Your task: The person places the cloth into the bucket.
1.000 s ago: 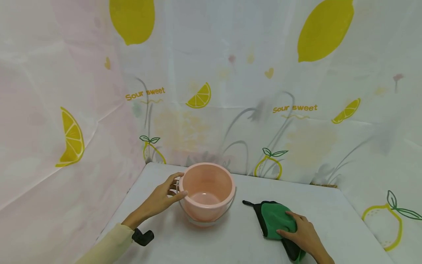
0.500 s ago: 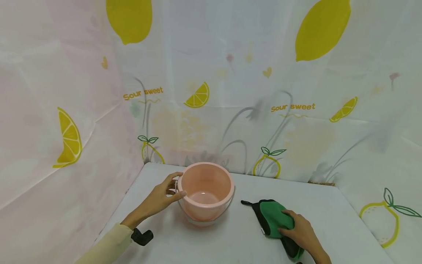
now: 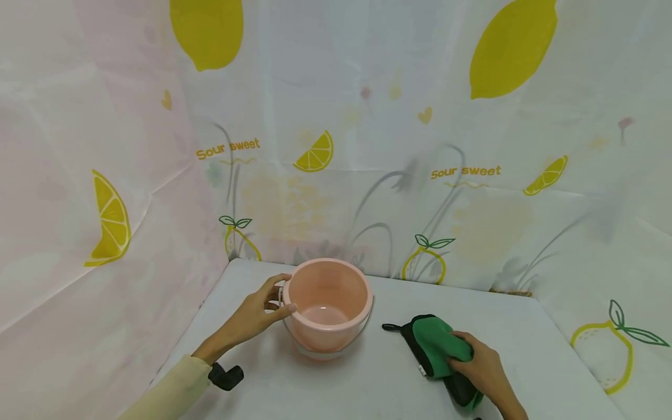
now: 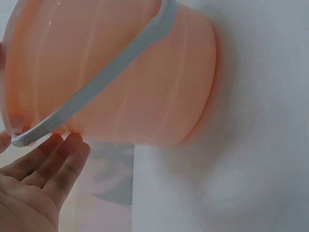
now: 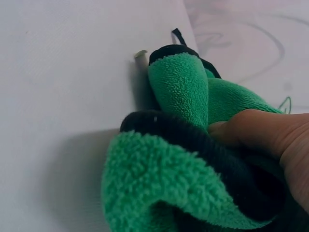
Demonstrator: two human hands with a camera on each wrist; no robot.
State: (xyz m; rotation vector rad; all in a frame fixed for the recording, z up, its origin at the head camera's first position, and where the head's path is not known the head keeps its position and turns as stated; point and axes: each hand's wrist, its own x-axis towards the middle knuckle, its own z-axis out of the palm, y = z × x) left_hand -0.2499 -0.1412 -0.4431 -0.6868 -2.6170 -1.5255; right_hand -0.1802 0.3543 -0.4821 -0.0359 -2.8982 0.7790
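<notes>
A pale pink bucket (image 3: 322, 335) stands upright on the white table, its grey handle (image 4: 96, 89) hanging down along the outside. My left hand (image 3: 257, 312) holds the bucket's left rim, with thumb and forefinger spread along it. The other fingertips touch the wall just under the rim in the left wrist view. To the right, my right hand (image 3: 483, 364) pinches a green fleecy towel (image 3: 438, 344) with black edging and a black hanging loop. Part of the towel is folded up between thumb and fingers, and its underside is hidden.
The white table (image 3: 357, 391) carries the bucket at the middle back and the towel at the right. A lemon-printed curtain (image 3: 346, 204) closes off the back and both sides. A black device (image 3: 227, 377) sits at the left wrist.
My right hand has gathered the towel into a tighter bunch and its thumb has drawn in to pinch the fabric. The left hand and the bucket stay put.
</notes>
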